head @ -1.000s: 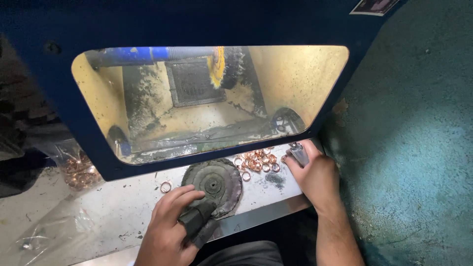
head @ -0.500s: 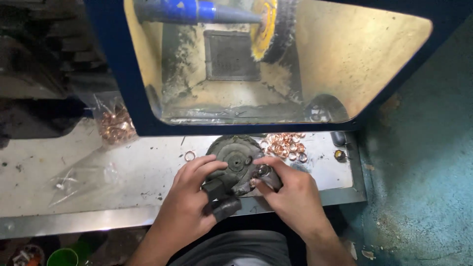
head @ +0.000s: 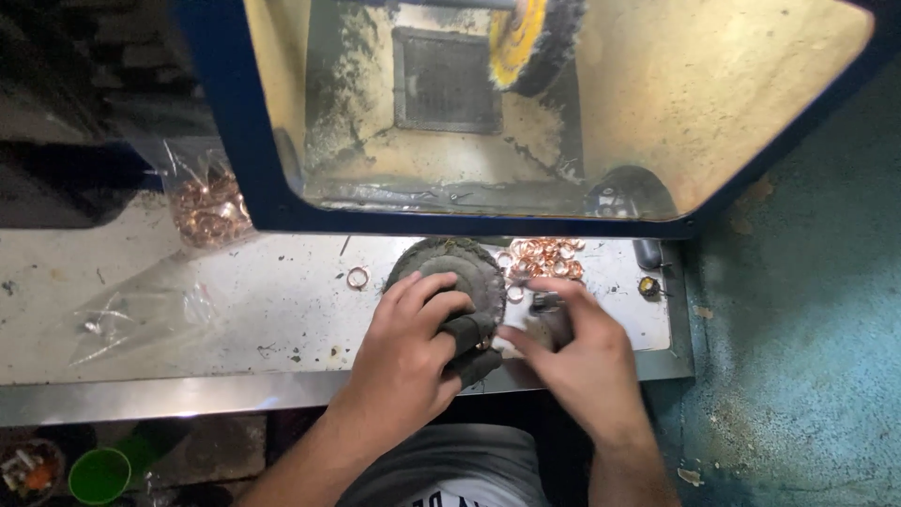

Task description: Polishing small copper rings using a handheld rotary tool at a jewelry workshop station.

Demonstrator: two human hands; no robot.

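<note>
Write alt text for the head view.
Two bare hands meet at the front edge of a metal bench: the left hand grips a dark tool while the right hand reaches toward it. Behind lie a round dark disc, copper rings and a blue-framed polishing cabinet.

Head view, looking down at metal bench (head: 235,319), surface scuffed and dusty. Left hand (head: 408,352) wrapped around a dark cloth-covered piece (head: 469,343), thumb up against a round grimy buffing pad (head: 460,268) lying flat on bench. Right hand (head: 582,361) just beside left, fingertips meeting it at the dark piece; small metal part (head: 544,302) near right index finger, grip unclear. Pile of copper-coloured rings (head: 544,258) behind pad, w/ one loose ring (head: 358,277) to the pad's left. Clear plastic bag of rings (head: 206,207) at bench back-left. Blue-framed polishing cabinet (head: 235,141) above, yellow buffing wheel (head: 530,42) inside. Green cup (head: 99,474) below bench edge.
</note>
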